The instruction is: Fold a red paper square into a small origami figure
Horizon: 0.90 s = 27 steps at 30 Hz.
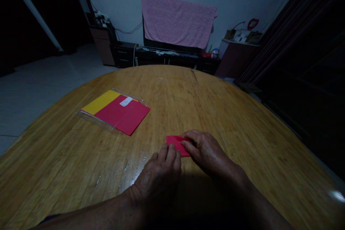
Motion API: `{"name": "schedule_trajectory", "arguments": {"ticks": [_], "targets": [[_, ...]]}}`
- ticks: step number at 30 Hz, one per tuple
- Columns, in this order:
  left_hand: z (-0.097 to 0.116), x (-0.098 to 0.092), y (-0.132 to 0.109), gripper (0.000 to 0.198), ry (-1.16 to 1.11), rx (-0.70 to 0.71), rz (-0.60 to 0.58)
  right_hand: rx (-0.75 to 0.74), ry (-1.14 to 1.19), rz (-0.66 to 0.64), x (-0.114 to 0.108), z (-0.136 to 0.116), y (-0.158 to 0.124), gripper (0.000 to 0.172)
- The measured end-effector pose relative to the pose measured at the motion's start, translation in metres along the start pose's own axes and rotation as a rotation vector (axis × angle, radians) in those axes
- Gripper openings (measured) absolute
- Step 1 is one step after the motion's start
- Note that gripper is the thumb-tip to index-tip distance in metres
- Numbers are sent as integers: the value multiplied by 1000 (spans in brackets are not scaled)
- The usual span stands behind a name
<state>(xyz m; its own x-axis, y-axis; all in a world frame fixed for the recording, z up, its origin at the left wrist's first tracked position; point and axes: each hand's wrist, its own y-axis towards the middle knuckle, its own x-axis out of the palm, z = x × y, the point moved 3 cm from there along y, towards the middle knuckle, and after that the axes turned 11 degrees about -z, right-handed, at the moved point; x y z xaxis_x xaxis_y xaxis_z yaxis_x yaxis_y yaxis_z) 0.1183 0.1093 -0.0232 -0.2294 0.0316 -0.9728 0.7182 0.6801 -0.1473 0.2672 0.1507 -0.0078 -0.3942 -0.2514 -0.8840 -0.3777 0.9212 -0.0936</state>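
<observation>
A small piece of folded red paper (176,141) lies on the wooden table in front of me. My left hand (161,167) rests on its near left part, fingers slightly bent and lying over the edge, the palm turned down. At the paper's right end, my right hand (203,149) has thumb and forefinger closed on it in a pinch. Its other fingers are curled under and partly hidden. The right part of the paper is covered by this hand.
On the round wooden table (183,97), a clear plastic packet holds yellow paper (101,102) and red paper (125,115) with a white label. Beyond the table's far edge stand a dark low cabinet (153,57) and a screen draped with a pink cloth (178,21).
</observation>
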Motion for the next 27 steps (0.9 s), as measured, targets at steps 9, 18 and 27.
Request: {"name": "schedule_trajectory", "arguments": {"ticks": [9,18,27], "targets": [[0,1,0,38,6,-12,18,24,1,8,0,0,0,14],[0,0,-1,37,9,-18,57,32,-26,12,2,1,2,13],[0,-3,-3,38,0,-27,79,36,-22,12,1,-1,1,14]]}}
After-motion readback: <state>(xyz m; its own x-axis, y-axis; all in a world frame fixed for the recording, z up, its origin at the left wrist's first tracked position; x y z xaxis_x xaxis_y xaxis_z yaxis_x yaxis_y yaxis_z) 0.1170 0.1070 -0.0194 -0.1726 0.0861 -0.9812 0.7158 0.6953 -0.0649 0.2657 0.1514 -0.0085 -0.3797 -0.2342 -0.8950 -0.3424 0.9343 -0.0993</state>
